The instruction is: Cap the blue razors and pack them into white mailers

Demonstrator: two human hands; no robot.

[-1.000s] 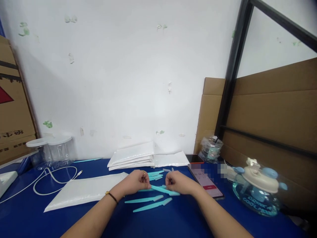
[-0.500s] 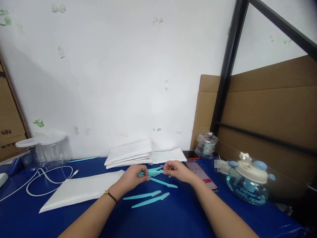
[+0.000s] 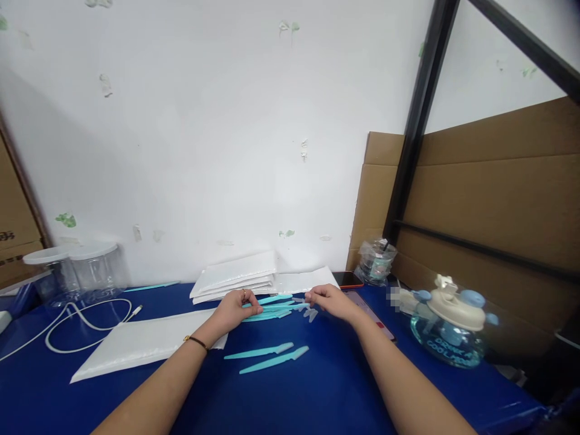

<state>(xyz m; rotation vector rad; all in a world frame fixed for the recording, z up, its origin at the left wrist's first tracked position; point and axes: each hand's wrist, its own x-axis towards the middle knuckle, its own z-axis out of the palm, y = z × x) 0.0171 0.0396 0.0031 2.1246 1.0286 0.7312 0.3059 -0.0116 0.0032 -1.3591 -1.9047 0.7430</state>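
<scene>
My left hand (image 3: 239,309) pinches the handle of a turquoise eyebrow razor (image 3: 290,307), which points right. The fingers of my right hand (image 3: 330,301) close on the far end of that razor; whether they grip its clear cover I cannot make out. More turquoise razors (image 3: 274,315) lie in a loose pile beneath and beside my left fingers. Small clear blade covers (image 3: 310,315) are scattered just left of my right fingertips. Nearer me, a pair of razors (image 3: 274,360) with pale heads rests side by side on the blue table (image 3: 290,405).
A padded white mailer (image 3: 140,344) lies at left, beside a white cable (image 3: 57,347) and clear lidded jars (image 3: 97,275). Stacked mailers (image 3: 235,275) stand by the wall. At right are phones (image 3: 348,279), a wrapped cup (image 3: 377,263) and a drink bottle (image 3: 448,329).
The razor that slanted down to the right from my left hand now extends level between both hands. My left hand has shifted left, and the loose clear covers have come into view.
</scene>
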